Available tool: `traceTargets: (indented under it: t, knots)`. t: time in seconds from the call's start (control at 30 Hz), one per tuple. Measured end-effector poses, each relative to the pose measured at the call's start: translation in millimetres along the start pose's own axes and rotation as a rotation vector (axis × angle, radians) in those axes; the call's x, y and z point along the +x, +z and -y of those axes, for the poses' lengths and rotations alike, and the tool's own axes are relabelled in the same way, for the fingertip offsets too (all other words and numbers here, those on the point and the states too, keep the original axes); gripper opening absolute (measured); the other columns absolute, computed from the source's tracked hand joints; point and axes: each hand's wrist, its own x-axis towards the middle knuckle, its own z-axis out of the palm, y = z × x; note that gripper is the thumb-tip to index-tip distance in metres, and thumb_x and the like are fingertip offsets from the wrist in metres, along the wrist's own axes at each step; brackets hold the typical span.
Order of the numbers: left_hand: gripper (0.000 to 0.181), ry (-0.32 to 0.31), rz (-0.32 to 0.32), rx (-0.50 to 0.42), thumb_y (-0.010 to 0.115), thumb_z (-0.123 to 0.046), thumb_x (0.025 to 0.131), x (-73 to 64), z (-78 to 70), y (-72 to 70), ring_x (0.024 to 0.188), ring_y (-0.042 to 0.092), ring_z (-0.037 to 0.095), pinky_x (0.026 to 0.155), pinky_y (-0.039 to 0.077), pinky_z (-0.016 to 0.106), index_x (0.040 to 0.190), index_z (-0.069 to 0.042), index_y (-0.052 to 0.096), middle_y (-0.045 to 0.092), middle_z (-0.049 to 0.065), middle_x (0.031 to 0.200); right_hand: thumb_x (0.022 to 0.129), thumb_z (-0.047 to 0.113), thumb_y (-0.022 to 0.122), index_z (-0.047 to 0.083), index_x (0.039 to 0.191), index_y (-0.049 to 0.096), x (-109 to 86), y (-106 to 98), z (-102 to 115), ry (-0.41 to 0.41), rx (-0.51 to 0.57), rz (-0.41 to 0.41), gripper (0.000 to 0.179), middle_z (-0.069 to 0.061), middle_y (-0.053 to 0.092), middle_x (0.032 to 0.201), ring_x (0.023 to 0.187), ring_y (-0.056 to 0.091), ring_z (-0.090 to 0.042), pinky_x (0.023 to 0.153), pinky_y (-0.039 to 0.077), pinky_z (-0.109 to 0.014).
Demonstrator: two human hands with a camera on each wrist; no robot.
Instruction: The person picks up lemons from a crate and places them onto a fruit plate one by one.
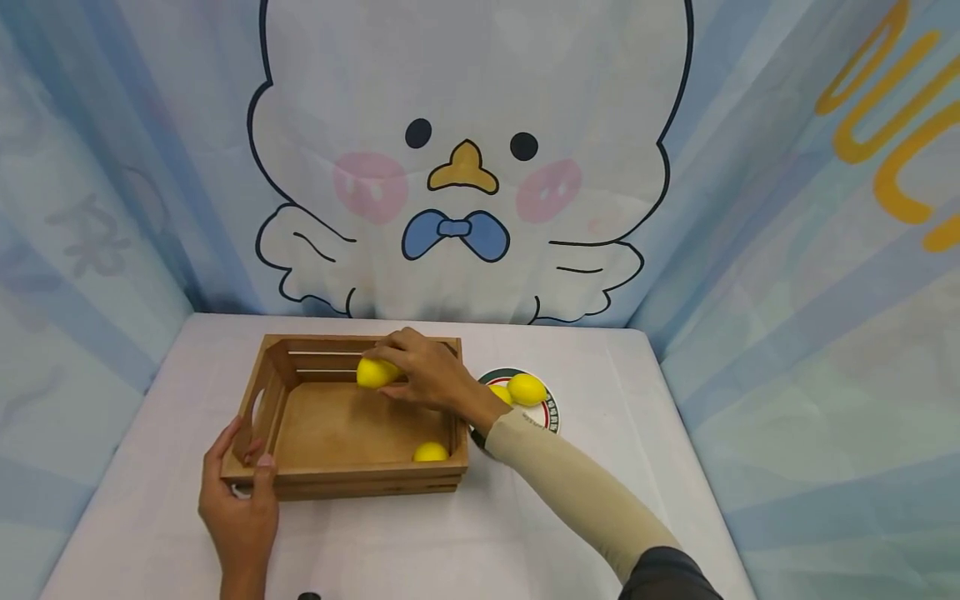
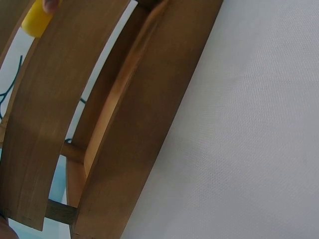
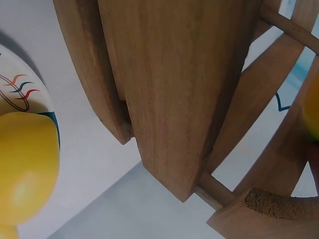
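My right hand (image 1: pixel 431 371) pinches a yellow lemon (image 1: pixel 375 372) over the back part of a slatted wooden crate (image 1: pixel 345 425). The same lemon (image 3: pixel 312 112) shows at the right edge of the right wrist view. Gripping the crate's front left corner is my left hand (image 1: pixel 243 508), its thumb on the front rim and fingers around the left end. Another lemon (image 1: pixel 431 452) lies in the crate's front right corner, partly hidden by the front wall. To the right, a round plate (image 1: pixel 553 415) carries two lemons (image 1: pixel 527 389), one partly covered by my right forearm.
Crate and plate stand side by side on a white-covered table (image 1: pixel 600 467). A printed cloth curtain (image 1: pixel 465 275) rises behind the table's back edge, with more cloth on both sides. A small dark object (image 1: pixel 309 596) peeks in at the bottom edge.
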Motion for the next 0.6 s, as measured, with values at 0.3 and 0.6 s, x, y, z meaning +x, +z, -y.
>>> traceTargets:
  t: [0.3, 0.6]
  knots:
    - [0.066, -0.018, 0.018, 0.025, 0.066, 0.007, 0.094, -0.3, -2.6, -0.4, 0.118, 0.066, 0.003, 0.101, 0.045, 0.009, 0.153, -0.021, 0.057, 0.061, 0.004, 0.152, 0.087, 0.033, 0.089, 0.018, 0.138, 0.070, -3.9, 0.0, -0.7, 0.017, 0.019, -0.053, 0.057, -0.004, 0.068, 0.134, 0.123, 0.062, -0.018, 0.106, 0.054, -0.026]
    - [0.065, -0.018, 0.005, -0.008, 0.066, 0.007, 0.093, 0.1, -2.8, -0.5, 0.116, 0.067, 0.005, 0.099, 0.046, 0.009, 0.152, -0.019, 0.059, 0.064, 0.006, 0.147, 0.089, 0.034, 0.086, 0.017, 0.141, 0.068, -3.7, 1.0, -2.2, 0.007, -0.025, -0.130, 0.058, -0.003, 0.067, 0.135, 0.124, 0.062, -0.017, 0.109, 0.051, -0.023]
